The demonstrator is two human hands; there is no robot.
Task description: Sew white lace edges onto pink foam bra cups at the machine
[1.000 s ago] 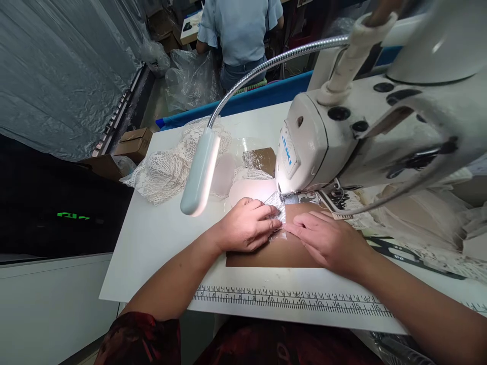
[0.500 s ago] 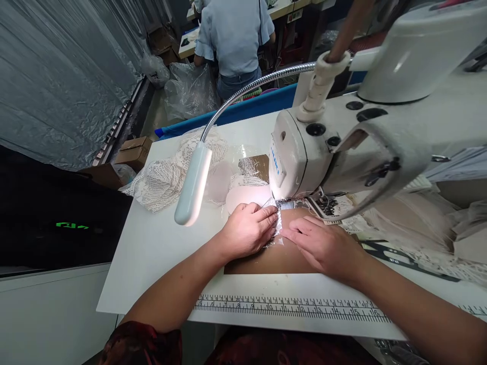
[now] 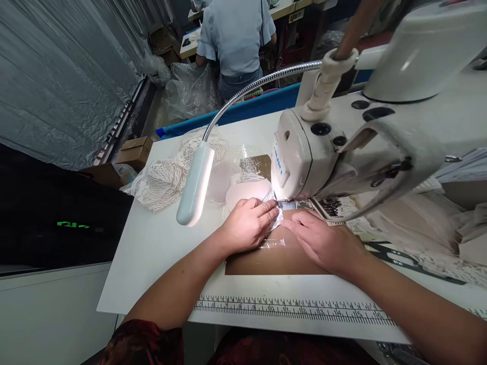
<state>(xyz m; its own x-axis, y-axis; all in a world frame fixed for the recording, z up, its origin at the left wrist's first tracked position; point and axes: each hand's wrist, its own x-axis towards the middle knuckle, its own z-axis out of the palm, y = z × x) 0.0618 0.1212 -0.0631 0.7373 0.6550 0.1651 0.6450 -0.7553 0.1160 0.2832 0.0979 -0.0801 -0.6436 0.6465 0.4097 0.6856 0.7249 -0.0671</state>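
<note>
A narrow strip of white lace (image 3: pixel 277 216) lies on a brown sheet (image 3: pixel 279 256) just in front of the needle of a white sewing machine (image 3: pixel 342 147). My left hand (image 3: pixel 247 225) rests on the lace's left side, its fingers curled and pressing the piece down. Opposite it, my right hand (image 3: pixel 323 241) lies flat on the brown sheet, fingers stretched out with the tips against the lace's right edge. A padded pale cup (image 3: pixel 243 192) sits just beyond my left hand.
A gooseneck lamp (image 3: pixel 194 185) hangs over the table (image 3: pixel 152 243) left of my hands. A heap of lace pieces (image 3: pixel 167 170) lies at the back left. A printed ruler (image 3: pixel 289 309) runs along the front edge. Another person in a blue shirt (image 3: pixel 236 35) stands beyond.
Both hands have slid the lace a little further toward the needle. The view has shifted slightly.
</note>
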